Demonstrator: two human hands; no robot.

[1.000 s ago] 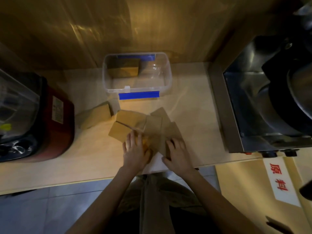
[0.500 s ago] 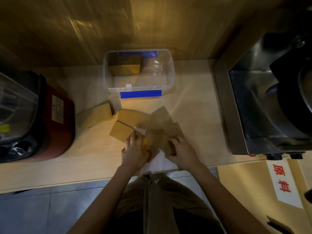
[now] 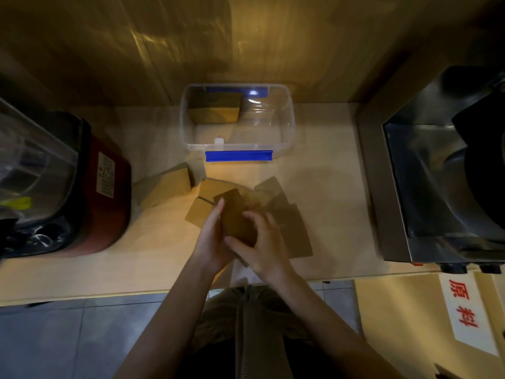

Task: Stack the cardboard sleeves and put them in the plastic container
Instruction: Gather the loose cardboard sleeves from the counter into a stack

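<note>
My left hand [image 3: 211, 236] and my right hand [image 3: 263, 242] both hold a small stack of brown cardboard sleeves [image 3: 236, 214], lifted a little above the wooden counter. Several loose flat sleeves [image 3: 292, 228] lie spread on the counter under and to the right of my hands. A thicker pile of sleeves [image 3: 166, 187] sits to the left. The clear plastic container [image 3: 289, 124] with blue clips stands at the back of the counter, with a stack of sleeves [image 3: 214, 108] upright in its far left corner.
A red appliance with a clear lid [image 3: 90, 187] stands at the left. A stainless steel machine [image 3: 437, 187] fills the right side. The counter's front edge [image 3: 82, 295] runs below my wrists, with grey floor tiles beneath it.
My hands were pressed flat on the spread sleeves; now they have gathered some into a stack and raised it off the counter between both hands.
</note>
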